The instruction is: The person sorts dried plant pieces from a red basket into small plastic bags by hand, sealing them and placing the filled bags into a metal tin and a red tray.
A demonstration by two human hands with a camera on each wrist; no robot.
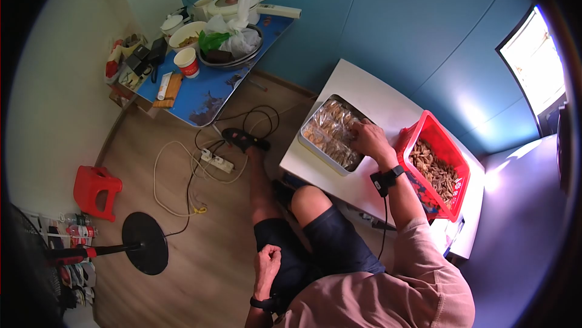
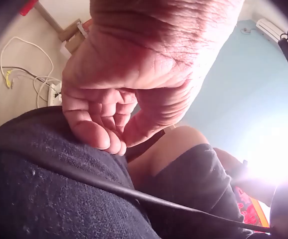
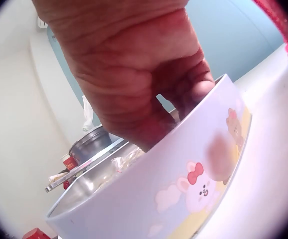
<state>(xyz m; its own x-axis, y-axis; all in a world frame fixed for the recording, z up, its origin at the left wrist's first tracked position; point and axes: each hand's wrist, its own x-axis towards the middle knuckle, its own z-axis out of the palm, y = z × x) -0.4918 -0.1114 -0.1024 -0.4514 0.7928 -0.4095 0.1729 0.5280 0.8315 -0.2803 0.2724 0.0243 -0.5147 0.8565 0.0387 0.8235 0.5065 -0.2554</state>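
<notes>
My right hand (image 1: 371, 141) reaches over the right rim of a rectangular metal tin (image 1: 331, 159). Inside the tin lie clear-wrapped packets (image 1: 330, 125) of brownish pieces. The right wrist view shows the hand (image 3: 134, 74) with thumb and fingers dipping behind the tin's pale wall (image 3: 149, 194), printed with cartoon animals. The rim hides the fingertips, so I cannot tell whether they pinch a packet. My left hand (image 1: 267, 270) rests on the dark shorts (image 1: 285, 240) over the thigh. In the left wrist view its fingers (image 2: 91, 134) hang loosely curled, with nothing in them.
Right of the tin on the white table (image 1: 351, 85) stands a red basket (image 1: 464, 185) of brown dried pieces. A blue table (image 1: 188, 99) at the back left carries a paper cup (image 1: 187, 63), bowls and a pot. Cables, a power strip (image 1: 217, 161) and a red stool (image 1: 97, 191) are on the floor.
</notes>
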